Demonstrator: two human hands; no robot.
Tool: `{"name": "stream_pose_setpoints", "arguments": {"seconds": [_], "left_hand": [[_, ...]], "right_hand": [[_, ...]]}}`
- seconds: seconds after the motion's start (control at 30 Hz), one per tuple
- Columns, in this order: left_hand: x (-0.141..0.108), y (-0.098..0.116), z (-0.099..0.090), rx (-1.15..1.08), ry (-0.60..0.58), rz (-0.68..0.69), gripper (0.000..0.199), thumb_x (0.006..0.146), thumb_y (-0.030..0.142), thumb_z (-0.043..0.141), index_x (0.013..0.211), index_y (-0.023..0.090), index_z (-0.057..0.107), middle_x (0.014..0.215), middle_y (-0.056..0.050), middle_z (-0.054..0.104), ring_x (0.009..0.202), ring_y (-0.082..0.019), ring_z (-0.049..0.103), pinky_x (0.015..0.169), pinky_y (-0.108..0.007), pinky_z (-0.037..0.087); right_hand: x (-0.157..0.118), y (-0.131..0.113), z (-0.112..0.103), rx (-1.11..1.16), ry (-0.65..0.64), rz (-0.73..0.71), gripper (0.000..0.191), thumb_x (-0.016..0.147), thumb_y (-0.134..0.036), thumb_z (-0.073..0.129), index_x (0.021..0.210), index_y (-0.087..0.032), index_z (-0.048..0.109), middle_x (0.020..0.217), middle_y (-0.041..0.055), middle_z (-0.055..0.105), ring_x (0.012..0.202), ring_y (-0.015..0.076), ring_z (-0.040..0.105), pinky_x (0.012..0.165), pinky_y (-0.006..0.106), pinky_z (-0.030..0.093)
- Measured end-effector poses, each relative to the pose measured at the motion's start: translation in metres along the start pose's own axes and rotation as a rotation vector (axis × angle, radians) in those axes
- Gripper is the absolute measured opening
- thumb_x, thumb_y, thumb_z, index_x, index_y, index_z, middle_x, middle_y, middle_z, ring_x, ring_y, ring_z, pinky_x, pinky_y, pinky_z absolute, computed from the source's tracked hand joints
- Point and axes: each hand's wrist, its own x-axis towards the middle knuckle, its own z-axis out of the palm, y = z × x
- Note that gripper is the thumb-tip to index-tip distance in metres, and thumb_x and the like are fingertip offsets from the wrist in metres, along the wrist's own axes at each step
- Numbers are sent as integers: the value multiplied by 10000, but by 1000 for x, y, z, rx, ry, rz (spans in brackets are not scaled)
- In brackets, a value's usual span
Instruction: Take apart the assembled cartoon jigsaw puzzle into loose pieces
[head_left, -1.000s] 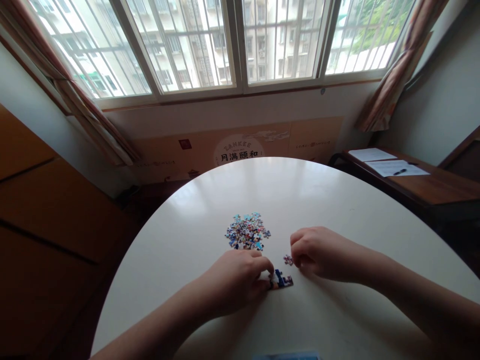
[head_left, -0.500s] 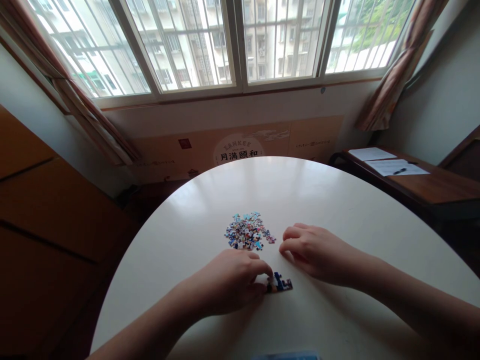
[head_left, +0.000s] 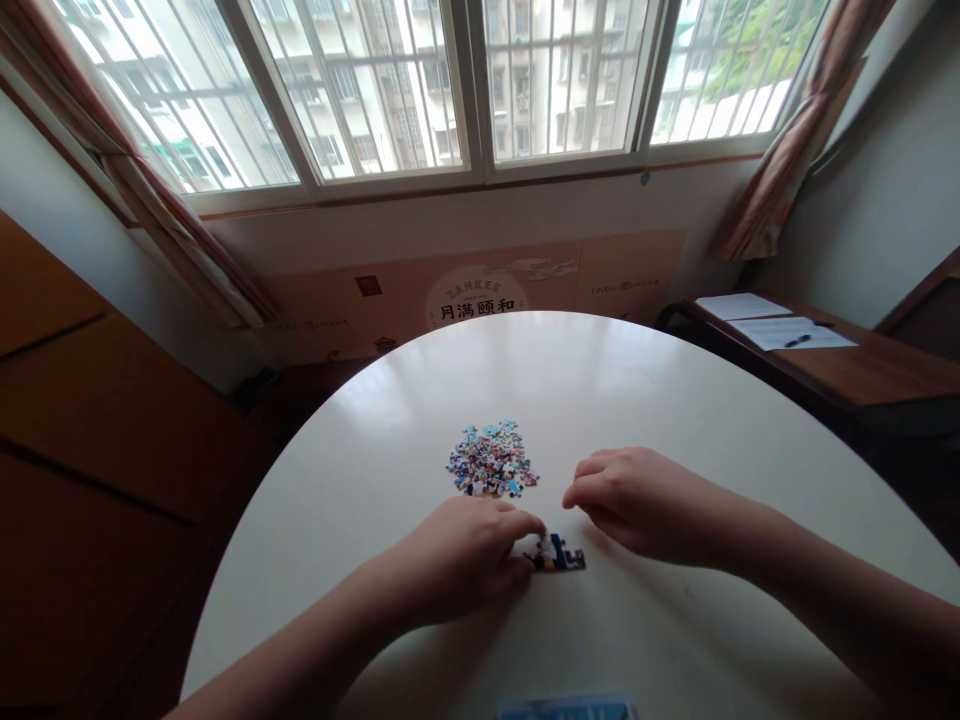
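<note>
My left hand (head_left: 469, 545) rests on the white table with index finger and thumb on the left end of a small strip of joined jigsaw pieces (head_left: 556, 553), dark blue, white and brown. Its other fingers curl under, out of sight. To the right, my right hand (head_left: 626, 495) hovers just above the table, fingertips pressed together; whatever they may hold is hidden. Beyond my left hand lies a heap of loose jigsaw pieces (head_left: 491, 460) in blue, white and mixed colours.
The round white table (head_left: 360, 470) fills the middle. A blue flat item (head_left: 568, 708) shows at its near edge. At right, a brown wooden desk (head_left: 892, 365) bears papers (head_left: 795, 334) and pens. A cabinet (head_left: 90, 420) stands left; a barred window is ahead.
A pinkish piece at the right edge of the heap is gone from there. My right hand has shifted slightly right, away from the heap. My left hand stays on the joined pieces.
</note>
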Motion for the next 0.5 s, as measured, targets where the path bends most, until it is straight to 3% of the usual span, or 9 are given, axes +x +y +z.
{"name": "stream_pose_setpoints", "arguments": {"seconds": [0.23,0.5], "left_hand": [[4,2,7,-14,43,-31,280,848,177,589,1094,265,690,982,-10,728,877,-217,677,767,-325,494],[5,3,13,-27,94,-90,242,847,218,607,1060,262,711,889,-18,730,854,-233,679,772,-334,502]], "right_hand": [[0,-16,3,18,-78,21,123,904,-294,606,923,-246,718,878,3,671,814,140,593,659,260,309],[2,-22,10,37,-103,113,78,854,-263,639,840,-197,679,869,19,652,811,141,580,659,248,287]]}}
